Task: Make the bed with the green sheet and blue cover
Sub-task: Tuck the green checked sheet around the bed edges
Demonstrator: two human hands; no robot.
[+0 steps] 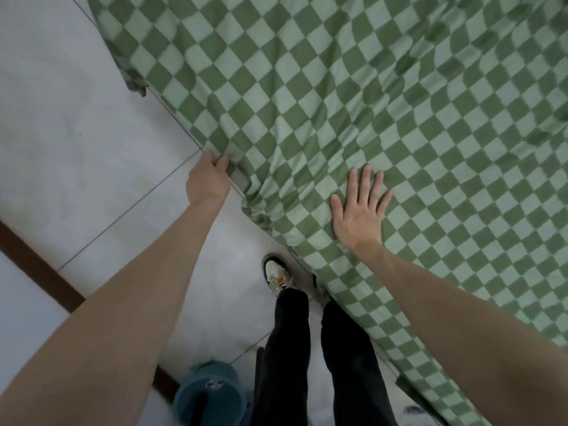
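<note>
The green sheet point(353, 96), a light-and-dark check, lay spread across the bed and covered most of what the camera took in, with rumples toward the far right and a bunching of folds at the near edge; one corner point(132, 78) hung down over the pale tiled floor point(76, 133). The blue cover was nowhere in view, so that part of the job looked not yet begun. The left hand point(209, 179) pinched the sheet's hem at the bed's edge, fingers curled round the cloth, while the right hand point(359, 210) lay flat on the sheet with fingers spread, pressing it down near the gathered folds. The likeliest trouble, as I judged it, was that a tug from the left hand against the pinning right hand would deepen the folds between them rather than clear them, or drag the far side askew and pull the hanging corner loose. The person's shoe point(276, 272) stood close under the draped edge, so a step might catch the cloth. A teal bin point(209, 395) sat on the floor beside the legs. No brand, label or writing could be read anywhere; a small mark on the shoe was too blurred to make out.
</note>
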